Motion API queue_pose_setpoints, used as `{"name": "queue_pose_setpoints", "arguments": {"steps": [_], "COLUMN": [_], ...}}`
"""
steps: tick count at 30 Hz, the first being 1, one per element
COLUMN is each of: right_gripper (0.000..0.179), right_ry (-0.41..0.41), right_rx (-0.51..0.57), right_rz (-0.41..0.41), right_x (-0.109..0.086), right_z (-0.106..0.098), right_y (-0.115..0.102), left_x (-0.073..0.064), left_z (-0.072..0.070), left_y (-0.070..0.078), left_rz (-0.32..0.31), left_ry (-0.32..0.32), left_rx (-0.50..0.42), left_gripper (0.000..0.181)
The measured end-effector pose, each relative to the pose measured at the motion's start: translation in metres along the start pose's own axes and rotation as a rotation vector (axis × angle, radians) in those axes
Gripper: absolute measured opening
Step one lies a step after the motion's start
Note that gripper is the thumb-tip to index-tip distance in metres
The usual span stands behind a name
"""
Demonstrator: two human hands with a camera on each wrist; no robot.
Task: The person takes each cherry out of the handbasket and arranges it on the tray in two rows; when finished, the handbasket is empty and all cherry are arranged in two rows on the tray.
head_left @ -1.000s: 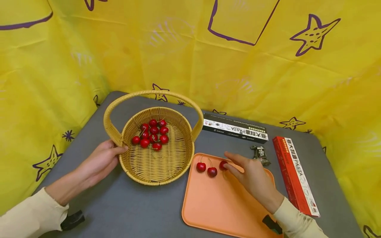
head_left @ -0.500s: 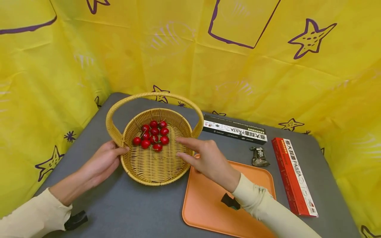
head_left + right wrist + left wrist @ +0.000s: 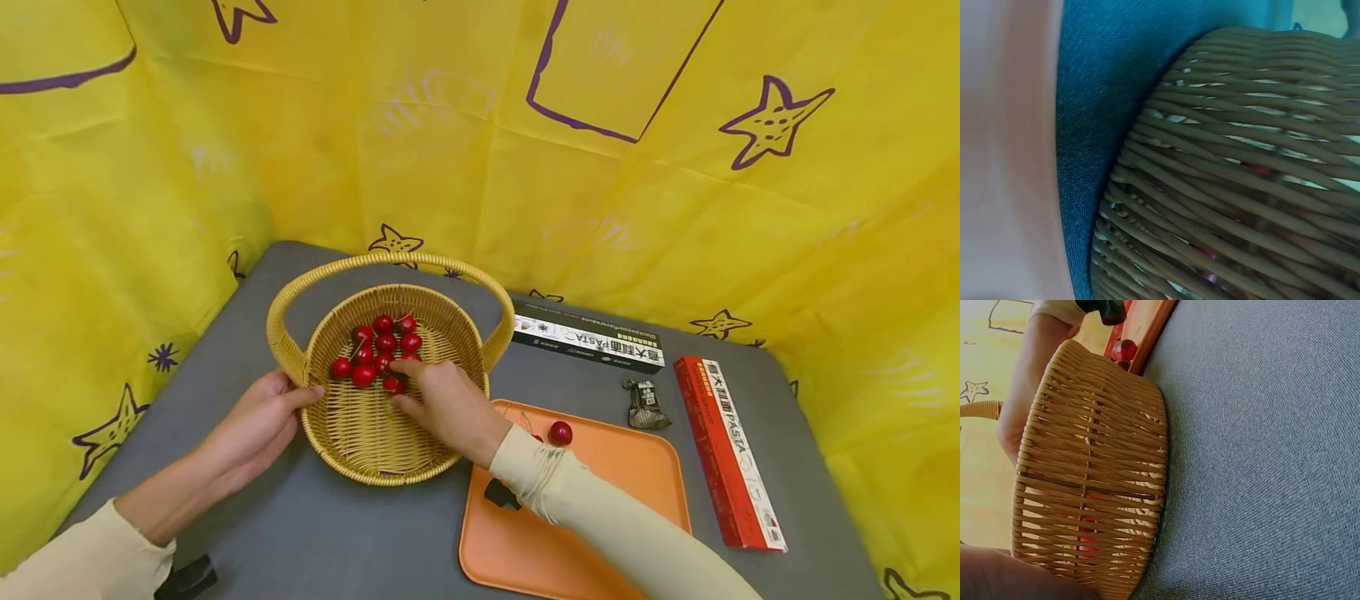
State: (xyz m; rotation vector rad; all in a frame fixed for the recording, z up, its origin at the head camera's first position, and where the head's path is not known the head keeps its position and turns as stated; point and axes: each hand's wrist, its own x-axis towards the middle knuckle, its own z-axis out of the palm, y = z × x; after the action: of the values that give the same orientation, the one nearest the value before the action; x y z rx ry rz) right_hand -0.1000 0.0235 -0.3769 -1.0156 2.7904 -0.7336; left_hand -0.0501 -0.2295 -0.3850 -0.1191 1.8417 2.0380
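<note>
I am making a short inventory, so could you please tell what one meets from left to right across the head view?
Ordered by their middles: left hand, wicker basket, black pasta box, small dark packet, red pasta box.

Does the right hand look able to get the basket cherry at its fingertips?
Looks like yes: the right hand reaches over the basket, the handle out of its way, and its fingertips flank that cherry. Grip itself is unclear.
</note>
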Motion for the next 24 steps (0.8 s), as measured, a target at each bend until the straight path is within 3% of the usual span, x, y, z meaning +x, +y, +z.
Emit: {"name": "queue_pose_setpoints", "arguments": {"steps": [8,17,24], "right_gripper": [0.032,0.009,0.005], "right_ry": [0.024,-0.015,-0.019], "right_rx": [-0.080,-0.198,-0.214], "right_rz": [-0.026,-0.083,-0.075], "right_x": [-0.002,0.013,0.012], "right_z": [0.000,0.007,0.017], "right_y": [0.002,-0.008,0.000], "left_x": [0.004,0.001,0.007], "left_z": [0.007,-0.011,-0.011], "left_y": [0.004,-0.008,-0.016], "left_rz": [0.023,0.035,0.007], "left_ry": [-0.015,-0.017,-0.042], "left_rx": [0.022,-0.008,0.016], "left_gripper": [0.061,0.068,0.070]}}
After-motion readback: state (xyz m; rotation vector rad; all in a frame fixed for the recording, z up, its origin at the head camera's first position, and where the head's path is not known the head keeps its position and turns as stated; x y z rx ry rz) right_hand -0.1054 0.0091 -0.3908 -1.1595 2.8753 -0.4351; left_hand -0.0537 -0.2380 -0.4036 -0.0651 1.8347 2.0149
